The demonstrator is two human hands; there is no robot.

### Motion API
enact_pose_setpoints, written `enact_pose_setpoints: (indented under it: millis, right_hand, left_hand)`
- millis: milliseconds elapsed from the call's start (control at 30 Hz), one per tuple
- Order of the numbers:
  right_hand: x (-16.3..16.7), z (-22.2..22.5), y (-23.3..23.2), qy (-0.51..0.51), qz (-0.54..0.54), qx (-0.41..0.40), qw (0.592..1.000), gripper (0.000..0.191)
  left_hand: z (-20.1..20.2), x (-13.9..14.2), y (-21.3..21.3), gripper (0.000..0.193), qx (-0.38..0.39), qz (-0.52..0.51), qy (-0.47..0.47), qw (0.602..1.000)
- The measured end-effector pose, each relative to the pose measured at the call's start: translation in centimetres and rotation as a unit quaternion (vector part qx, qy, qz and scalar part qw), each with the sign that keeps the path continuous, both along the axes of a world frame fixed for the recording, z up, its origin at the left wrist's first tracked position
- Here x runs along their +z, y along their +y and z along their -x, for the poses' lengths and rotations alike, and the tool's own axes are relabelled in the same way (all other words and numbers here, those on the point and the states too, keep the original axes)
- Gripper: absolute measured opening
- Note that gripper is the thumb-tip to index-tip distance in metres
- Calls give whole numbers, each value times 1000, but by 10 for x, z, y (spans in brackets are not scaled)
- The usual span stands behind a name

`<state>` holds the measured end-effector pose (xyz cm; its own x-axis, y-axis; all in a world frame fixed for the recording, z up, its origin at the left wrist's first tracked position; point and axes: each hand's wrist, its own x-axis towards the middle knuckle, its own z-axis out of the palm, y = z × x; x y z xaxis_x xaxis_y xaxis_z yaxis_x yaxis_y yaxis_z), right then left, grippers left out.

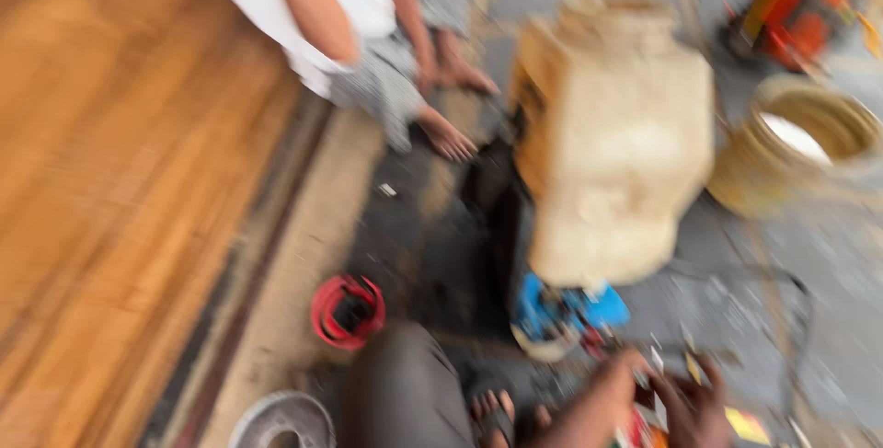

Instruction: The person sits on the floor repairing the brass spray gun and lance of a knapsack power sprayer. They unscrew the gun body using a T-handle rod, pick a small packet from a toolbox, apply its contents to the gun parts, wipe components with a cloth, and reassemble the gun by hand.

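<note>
Hands low over a cluttered workshop floor, everything smeared by motion blur.

Nearest, at the bottom edge, one hand (694, 407) hangs over small bright scraps (747, 425); which hand it is, and whether it grips anything, I cannot tell. Just beyond lies a blue power tool (561, 315), and to its left a red ring-shaped part (347, 312). Further off stands a big pale block (612, 135), with a woven basket (800, 144) beside it. Farthest, another person's bare feet (448, 140) rest beside wooden boards (120, 181).
</note>
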<state>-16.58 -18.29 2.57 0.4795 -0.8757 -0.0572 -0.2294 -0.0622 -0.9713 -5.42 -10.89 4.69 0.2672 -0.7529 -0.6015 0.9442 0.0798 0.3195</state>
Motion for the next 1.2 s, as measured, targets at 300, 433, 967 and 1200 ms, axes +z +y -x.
enact_pose_setpoints:
  millis: [300,433,967,1200]
  right_hand:
    - [-40,28,-9,84,104,27,991,74]
    - [-12,14,1,136,101,13,985,79]
    - [51,7,37,189,151,-7,970,88]
    - [47,18,49,127,202,-10,971,85]
  left_hand:
    - [10,-25,-9,15,13,29,58,998]
    - [1,-27,-15,11,20,51,83,995]
    - [6,-30,-11,16,38,-11,83,996]
    - [21,-49,-9,14,15,-14,37,999]
